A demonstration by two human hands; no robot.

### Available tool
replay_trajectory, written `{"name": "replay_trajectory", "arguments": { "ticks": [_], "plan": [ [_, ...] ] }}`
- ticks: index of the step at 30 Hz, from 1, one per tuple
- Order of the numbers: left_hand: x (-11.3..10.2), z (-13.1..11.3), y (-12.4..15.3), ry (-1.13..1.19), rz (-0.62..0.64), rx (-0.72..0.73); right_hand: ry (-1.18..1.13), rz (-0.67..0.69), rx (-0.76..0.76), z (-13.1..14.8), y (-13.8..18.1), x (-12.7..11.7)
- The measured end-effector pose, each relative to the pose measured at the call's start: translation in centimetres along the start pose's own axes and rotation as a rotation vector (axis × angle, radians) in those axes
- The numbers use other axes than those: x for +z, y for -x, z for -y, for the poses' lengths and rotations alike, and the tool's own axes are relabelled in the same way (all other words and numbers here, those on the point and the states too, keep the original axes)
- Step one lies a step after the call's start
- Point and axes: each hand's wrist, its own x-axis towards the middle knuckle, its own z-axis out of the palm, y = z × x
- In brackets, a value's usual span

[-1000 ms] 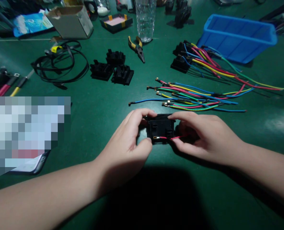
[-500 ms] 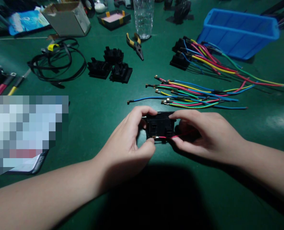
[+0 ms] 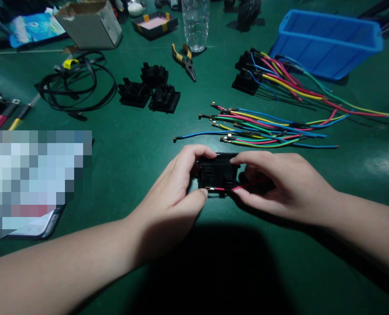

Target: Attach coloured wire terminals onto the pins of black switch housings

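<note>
Between my two hands is a black plastic housing, its back side with raised slots turned up. My left hand grips its left side, index finger on the top edge and thumb at the lower left corner. A red wire with a metal terminal lies along the housing's lower edge, the terminal end by my left thumb. My right hand has its index finger on the upper right corner, while its thumb presses the wire at the lower right. The wire's far end runs under the right palm, where it is hidden.
Cut wires of several colours lie just beyond my hands. Behind them are wired black housings, a blue bin, pliers and a clear bottle. More black housings, a coiled black cable and a phone are on the left.
The left thumb has shifted slightly left and up along the housing's lower corner. The red wire now looks straighter along the edge. Otherwise the hold stays the same.
</note>
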Motion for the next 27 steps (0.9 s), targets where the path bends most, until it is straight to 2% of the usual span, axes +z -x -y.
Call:
{"name": "replay_trajectory", "arguments": {
  "ticks": [9, 27],
  "plan": [
    [0.04, -0.25, 0.02, -0.075, 0.003, -0.004, -0.008, 0.013, -0.001, 0.02, 0.01, -0.12],
    [-0.08, -0.47, -0.26, -0.063, 0.026, 0.014, -0.006, 0.008, 0.002, -0.02, 0.07, -0.05]
  ]
}}
